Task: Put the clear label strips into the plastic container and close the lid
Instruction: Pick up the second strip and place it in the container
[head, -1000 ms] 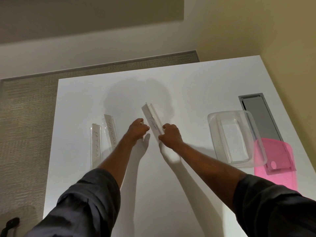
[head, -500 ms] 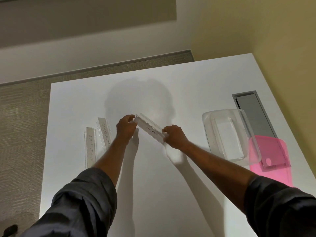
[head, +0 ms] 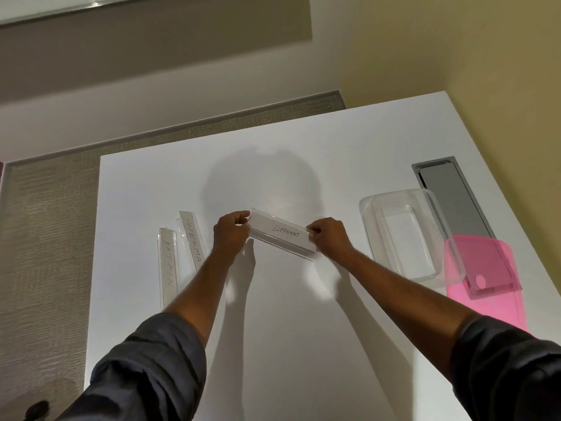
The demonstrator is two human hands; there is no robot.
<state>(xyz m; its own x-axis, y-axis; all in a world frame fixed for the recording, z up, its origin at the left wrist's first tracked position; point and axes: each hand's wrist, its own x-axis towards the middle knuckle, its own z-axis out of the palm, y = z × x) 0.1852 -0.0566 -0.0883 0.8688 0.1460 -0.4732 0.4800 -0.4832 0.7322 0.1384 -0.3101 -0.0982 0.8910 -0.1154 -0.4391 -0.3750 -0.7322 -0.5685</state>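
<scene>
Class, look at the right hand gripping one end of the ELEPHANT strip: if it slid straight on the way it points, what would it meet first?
The right hand points up-left along the ELEPHANT strip, so it would probably meet the left hand gripping the other end.

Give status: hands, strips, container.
Left hand and right hand hold ELEPHANT strip by its ends. Two strips on table. Container open, path clear.

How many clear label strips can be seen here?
3. The ELEPHANT strip is held at its ends by the left hand and right hand. The BATMAN strip and SUPERMAN strip lie left of them on the table.
</scene>
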